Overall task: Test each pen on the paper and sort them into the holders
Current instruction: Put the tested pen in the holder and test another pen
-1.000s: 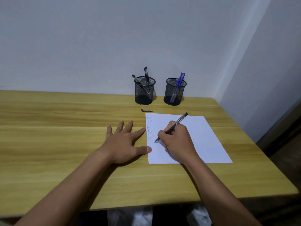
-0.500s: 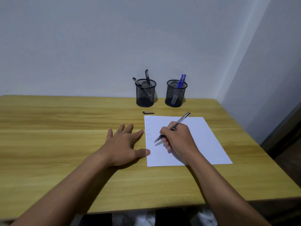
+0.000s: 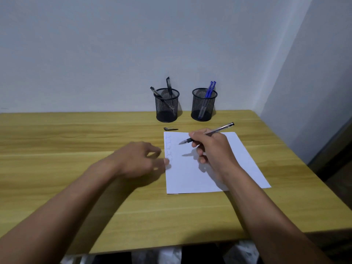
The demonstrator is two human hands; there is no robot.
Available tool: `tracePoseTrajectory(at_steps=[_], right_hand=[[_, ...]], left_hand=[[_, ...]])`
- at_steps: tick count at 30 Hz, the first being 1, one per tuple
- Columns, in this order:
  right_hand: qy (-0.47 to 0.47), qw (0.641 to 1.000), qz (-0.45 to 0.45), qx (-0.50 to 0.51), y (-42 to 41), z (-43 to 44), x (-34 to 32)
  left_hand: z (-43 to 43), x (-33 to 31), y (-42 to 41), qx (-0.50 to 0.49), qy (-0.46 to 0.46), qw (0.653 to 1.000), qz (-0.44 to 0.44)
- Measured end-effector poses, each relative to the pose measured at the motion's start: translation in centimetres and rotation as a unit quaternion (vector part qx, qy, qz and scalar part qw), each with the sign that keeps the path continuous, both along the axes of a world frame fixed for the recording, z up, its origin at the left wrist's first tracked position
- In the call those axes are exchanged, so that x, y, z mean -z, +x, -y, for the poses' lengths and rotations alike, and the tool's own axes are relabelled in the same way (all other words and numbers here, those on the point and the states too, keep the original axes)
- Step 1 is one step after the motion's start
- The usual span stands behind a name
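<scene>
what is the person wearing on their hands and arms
Nothing visible: the left hand and right hand are bare, no gloves, rings or watch, and both forearms are bare to the frame edge, no sleeves. The left hand is blurred, so small details are unsure.

Down the left edge of the paper, five short handwritten scrawls in faint blue, stacked one under another. Looped, word-like strokes, yet too pale and too small to read. Lowest scrawl right beside the thumb of the left hand, blurred there. On the barrel of the pen gripped in the right hand, no print legible. Same with the pens in the two mesh holders: too small to tell.
</scene>
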State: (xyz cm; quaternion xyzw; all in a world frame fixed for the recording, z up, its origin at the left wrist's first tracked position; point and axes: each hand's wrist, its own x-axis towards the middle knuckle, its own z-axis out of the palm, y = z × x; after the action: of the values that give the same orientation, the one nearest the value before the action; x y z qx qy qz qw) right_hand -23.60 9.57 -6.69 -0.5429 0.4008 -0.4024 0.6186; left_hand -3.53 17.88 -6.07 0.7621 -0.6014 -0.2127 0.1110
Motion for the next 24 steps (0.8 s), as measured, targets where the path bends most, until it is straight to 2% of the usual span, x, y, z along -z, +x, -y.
tracePoseTrajectory(at_steps=[5, 10, 14, 18, 24], right_hand=[[0.007, 0.999, 0.03, 0.03, 0.2, 2.0, -1.6], [-0.024, 0.998, 0.016, 0.051, 0.9, 3.9, -2.2], [-0.017, 0.998, 0.012, 0.052, 0.4, 5.3, -2.1], [0.02, 0.996, 0.05, 0.067, 0.1, 5.8, -1.7], [0.006, 0.993, 0.088, 0.075, 1.1, 5.7, -2.9]], left_hand=[[5.7, -1.6, 1.7, -0.062, -0.157, 0.986, 0.006], [12.6, 0.2, 2.3, -0.057, -0.131, 0.988, 0.056], [14.3, 1.5, 2.5, -0.036, -0.135, 0.987, 0.081], [13.7, 1.6, 3.0, -0.034, -0.206, 0.978, 0.008], [11.2, -0.8, 2.3, -0.013, -0.287, 0.934, -0.211]])
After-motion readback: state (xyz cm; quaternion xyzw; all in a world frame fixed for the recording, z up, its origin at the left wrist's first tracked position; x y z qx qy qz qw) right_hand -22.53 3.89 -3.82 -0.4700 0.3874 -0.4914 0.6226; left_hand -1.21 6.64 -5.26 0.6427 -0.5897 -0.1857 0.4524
